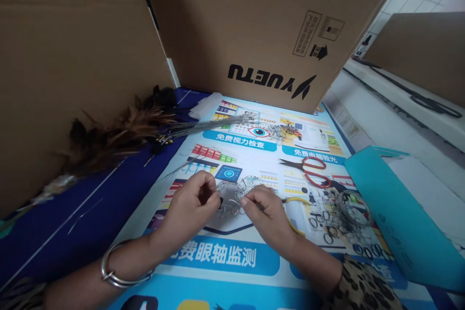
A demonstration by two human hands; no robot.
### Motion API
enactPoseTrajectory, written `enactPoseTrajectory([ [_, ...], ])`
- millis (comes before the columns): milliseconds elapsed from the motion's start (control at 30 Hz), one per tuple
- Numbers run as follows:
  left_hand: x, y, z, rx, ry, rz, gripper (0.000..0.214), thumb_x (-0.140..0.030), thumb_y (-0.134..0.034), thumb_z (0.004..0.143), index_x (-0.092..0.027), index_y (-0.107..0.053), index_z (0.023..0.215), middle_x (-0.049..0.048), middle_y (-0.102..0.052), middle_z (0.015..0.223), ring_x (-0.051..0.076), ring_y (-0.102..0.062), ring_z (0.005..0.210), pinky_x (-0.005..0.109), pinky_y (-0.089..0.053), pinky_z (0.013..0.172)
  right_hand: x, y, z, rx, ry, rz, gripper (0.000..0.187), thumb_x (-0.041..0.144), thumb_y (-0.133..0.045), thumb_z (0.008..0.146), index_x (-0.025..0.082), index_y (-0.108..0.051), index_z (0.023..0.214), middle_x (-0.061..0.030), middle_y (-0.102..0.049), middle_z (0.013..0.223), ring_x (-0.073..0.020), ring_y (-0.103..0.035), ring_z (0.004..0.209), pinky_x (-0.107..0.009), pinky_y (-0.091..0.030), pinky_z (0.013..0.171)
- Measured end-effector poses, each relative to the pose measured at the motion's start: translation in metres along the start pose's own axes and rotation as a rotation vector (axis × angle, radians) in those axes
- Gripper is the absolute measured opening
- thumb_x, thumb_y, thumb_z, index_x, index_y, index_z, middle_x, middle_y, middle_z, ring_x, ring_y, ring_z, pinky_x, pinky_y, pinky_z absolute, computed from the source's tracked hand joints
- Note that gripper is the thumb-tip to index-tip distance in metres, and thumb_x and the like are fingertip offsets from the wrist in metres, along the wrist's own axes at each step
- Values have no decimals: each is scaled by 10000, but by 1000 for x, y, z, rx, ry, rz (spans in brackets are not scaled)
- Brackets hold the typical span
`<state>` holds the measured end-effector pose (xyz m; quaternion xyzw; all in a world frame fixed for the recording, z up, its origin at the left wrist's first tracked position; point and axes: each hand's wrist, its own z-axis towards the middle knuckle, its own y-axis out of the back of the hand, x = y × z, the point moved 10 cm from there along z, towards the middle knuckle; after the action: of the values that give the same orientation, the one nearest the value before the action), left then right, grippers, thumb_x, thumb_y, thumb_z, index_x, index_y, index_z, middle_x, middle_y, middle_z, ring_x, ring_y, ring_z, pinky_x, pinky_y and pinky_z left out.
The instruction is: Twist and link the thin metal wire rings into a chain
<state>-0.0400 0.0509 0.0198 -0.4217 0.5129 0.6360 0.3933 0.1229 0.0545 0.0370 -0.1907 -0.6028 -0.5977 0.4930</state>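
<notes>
Head view: left hand [196, 202] and right hand [264, 210] are both pinched shut on a small bent wire piece [237, 197], held between them just above the printed poster [225, 256] on the tabletop. Red-handled scissors [315, 170] and loose metal rings [339, 218] lie near the right hand; feathers [119, 136] lie well off left by the cardboard box [254, 24]. Judgement: the wire looks thin and springy, so pinch close to the bend, work in small twists, and keep the loops from snagging.
</notes>
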Motion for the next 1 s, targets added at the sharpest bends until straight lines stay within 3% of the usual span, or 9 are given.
enactPoseTrajectory([
  [433,-12,3,-2,-13,-24,34,155,-147,-598,673,-226,-484,743,-41,-469,643,145,-449,566,257,-326,558,1,-3,-1,7,19,-54,183,232,-538,860,206,-572,683,-5,-596,716,-170,-544,766,-303,-390,735],
  [1000,6,-16,-1,144,62,-163,201,-165,-582,731,-211,-459,884,-40,-473,697,115,-466,590,219,-345,529,-5,-2,0,5,27,-83,202,264,-424,932,210,-477,745,-19,-526,785,-176,-471,791,-302,-372,729],
])
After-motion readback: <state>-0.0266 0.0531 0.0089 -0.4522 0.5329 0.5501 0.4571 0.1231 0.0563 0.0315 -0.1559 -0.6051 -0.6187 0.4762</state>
